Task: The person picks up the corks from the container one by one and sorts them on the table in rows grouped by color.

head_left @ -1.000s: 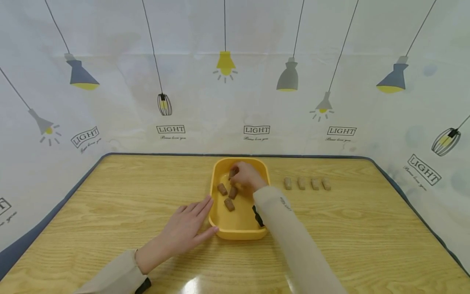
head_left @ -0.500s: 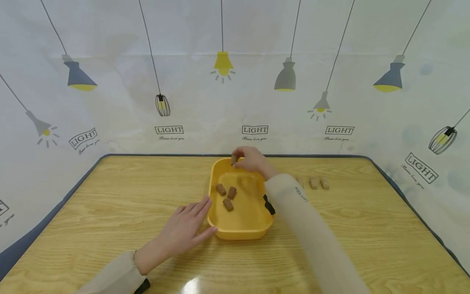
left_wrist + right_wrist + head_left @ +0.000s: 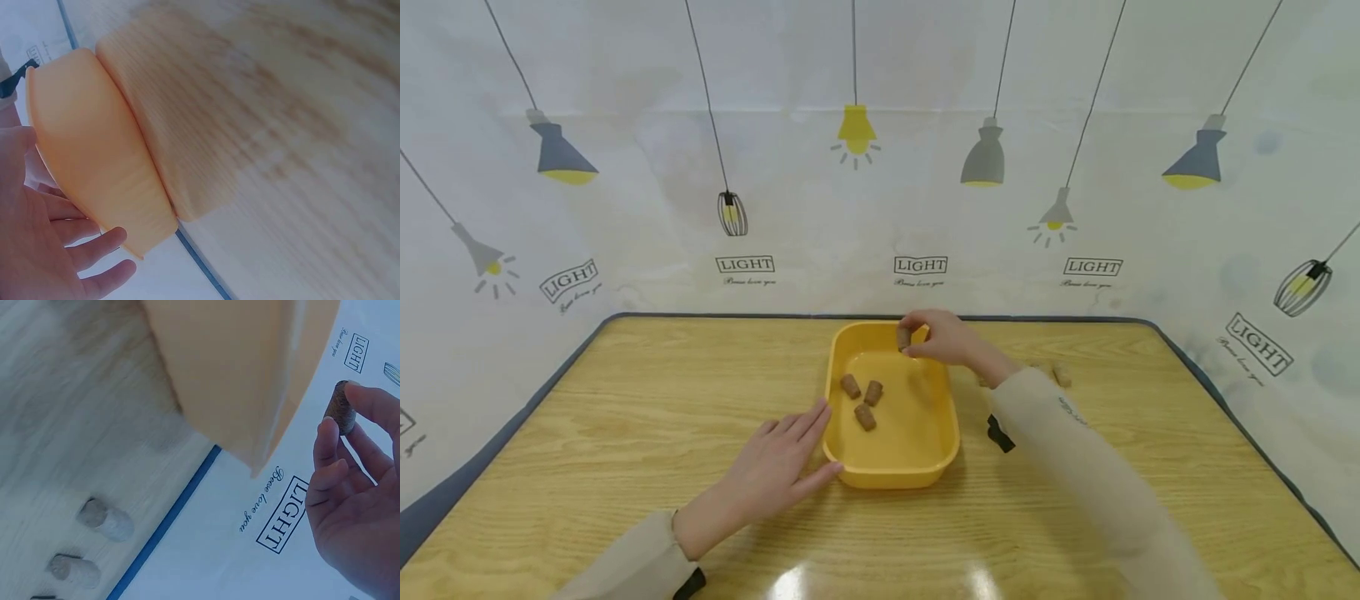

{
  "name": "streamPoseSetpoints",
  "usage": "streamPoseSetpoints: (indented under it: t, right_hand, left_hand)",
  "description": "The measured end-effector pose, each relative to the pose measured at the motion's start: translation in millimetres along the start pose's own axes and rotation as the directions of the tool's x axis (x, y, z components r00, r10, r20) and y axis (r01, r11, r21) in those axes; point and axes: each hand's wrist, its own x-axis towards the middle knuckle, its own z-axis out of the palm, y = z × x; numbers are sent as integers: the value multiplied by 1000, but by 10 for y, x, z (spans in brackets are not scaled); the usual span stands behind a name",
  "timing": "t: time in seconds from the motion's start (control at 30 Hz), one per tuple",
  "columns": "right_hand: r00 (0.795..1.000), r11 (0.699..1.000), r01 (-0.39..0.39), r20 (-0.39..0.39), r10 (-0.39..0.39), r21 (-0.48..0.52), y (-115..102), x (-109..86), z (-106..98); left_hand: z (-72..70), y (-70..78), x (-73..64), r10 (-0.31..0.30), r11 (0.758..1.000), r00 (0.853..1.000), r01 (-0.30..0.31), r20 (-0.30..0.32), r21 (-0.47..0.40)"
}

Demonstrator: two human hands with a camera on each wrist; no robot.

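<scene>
A yellow plastic bin (image 3: pixel 891 478) stands on the table, with three brown corks lying inside: one cork (image 3: pixel 850 386) at left, another cork (image 3: pixel 874 393) beside it and a third cork (image 3: pixel 865 417) nearer me. My left hand (image 3: pixel 767 475) rests against the bin's left rim, its fingers extended. Over the bin's far right part, my right hand (image 3: pixel 946 337) pinches a cork (image 3: pixel 341 409) between thumb and fingers, held roughly upright. The right wrist view shows it raised clear of the bin.
Right of the bin, lighter corks stand in a row, such as one cork (image 3: pixel 1061 376); my right arm hides some of them. The wooden table (image 3: pixel 647 400) ends at a dark edge strip, with a printed lamp backdrop (image 3: pixel 820 208) behind it.
My right hand has lifted a cork out of the bin's far end and carried it up, then rightward. The left hand has stayed on the rim.
</scene>
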Motion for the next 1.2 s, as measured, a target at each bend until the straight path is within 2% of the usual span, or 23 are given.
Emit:
streamPoseSetpoints:
  t: [0.2, 0.43, 0.67, 0.87, 1.03, 1.2]
  right_hand:
    - [999, 999, 32, -2, -32, 37, 154, -227, 5]
    - [990, 991, 129, -52, -128, 24, 276, -471, -21]
    - [993, 992, 113, -52, -110, 55, 412, -759, -10]
    - [992, 994, 98, -90, -93, 50, 529, -977, -6]
    - [987, 993, 116, -113, -112, 36, 650, -1090, -2]
    - [987, 990, 133, -100, -128, 47, 791, -1172, 37]
  left_hand:
    - [20, -4, 0, 7, 1000, 1000, -7, -5, 15]
    - [12, -2, -3, 7, 1000, 1000, -7, 0, 19]
    - [13, 3, -4, 5, 1000, 1000, -5, -7, 26]
    - [-2, 18, -4, 3, 1000, 1000, -3, -8, 20]
    - [3, 14, -5, 7, 1000, 1000, -7, -17, 20]
    - [3, 13, -6, 6, 1000, 1000, -6, -15, 20]
